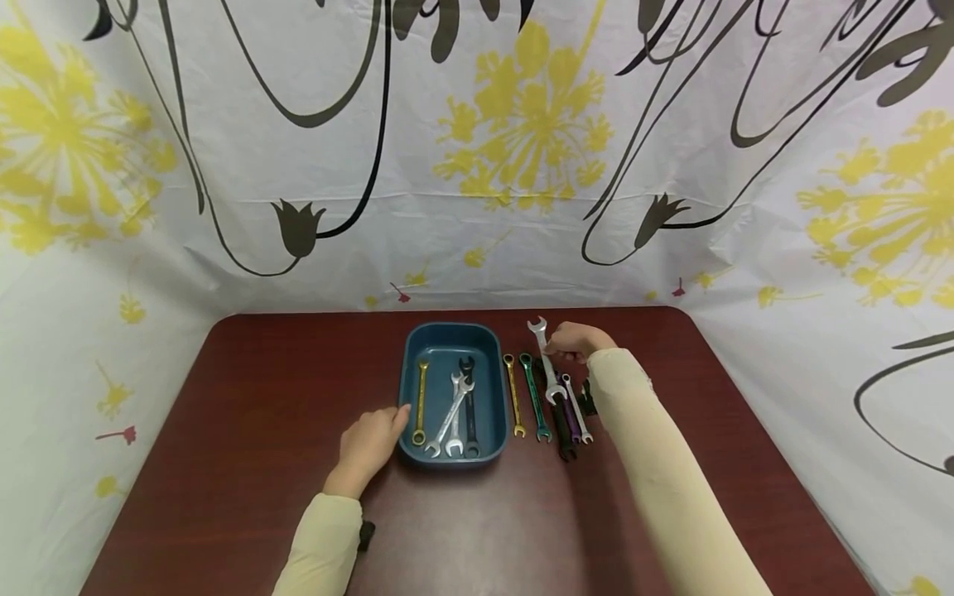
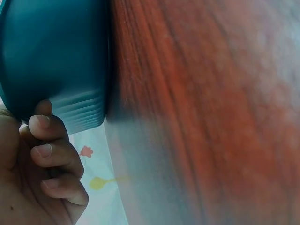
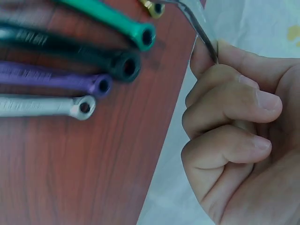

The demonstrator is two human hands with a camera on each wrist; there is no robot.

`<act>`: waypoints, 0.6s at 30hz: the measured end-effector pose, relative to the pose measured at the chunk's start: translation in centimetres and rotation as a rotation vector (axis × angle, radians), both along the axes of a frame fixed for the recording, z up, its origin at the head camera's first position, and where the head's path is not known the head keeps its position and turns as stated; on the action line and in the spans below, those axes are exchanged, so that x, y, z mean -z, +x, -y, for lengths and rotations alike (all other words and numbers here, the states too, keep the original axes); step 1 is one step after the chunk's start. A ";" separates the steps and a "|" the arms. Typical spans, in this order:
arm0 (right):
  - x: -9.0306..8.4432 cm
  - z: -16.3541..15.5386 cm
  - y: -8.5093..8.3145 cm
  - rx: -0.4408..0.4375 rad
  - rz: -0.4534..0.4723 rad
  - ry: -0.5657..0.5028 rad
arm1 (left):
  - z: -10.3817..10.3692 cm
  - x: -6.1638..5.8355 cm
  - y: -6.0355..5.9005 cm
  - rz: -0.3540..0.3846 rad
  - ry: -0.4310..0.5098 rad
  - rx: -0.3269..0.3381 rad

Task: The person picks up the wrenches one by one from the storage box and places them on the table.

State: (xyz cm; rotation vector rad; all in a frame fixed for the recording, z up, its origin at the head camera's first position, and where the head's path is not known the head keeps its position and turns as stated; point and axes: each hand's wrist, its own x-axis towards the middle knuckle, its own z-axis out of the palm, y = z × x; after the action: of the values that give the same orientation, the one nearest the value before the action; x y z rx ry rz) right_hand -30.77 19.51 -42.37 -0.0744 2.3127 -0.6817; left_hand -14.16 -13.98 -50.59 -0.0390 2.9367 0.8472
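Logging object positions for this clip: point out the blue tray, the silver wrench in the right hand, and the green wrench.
blue tray [image 1: 407, 377], head view, left rim.
silver wrench [image 1: 545, 358], head view, mid shaft.
green wrench [image 1: 534, 397], head view, mid shaft.

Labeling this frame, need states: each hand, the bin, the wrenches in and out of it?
left hand: fingers curled, touching the bin's near left corner
right hand: grip on the silver wrench
silver wrench: lifted, tilted above the row
blue bin: upright, on the table
wrenches in bin: four, lying flat
row of wrenches: flat on table, right of bin
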 end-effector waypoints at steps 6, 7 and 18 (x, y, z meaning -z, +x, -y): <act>1.3 -2.7 0.3 0.019 -0.002 0.022 | 0.1 0.1 0.0 0.002 0.008 -0.002; 1.5 -3.1 0.5 0.012 -0.001 0.025 | 0.1 0.1 0.0 0.000 0.011 -0.002; 3.2 -6.2 1.5 0.031 0.034 0.027 | 0.0 0.1 0.0 -0.017 0.030 0.006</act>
State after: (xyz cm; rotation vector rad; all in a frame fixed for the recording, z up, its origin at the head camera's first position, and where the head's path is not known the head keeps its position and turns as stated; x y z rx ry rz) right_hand -29.30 25.71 -45.54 -0.0139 2.2936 -0.6627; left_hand -14.16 -13.98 -50.68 -0.0206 2.9379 0.8947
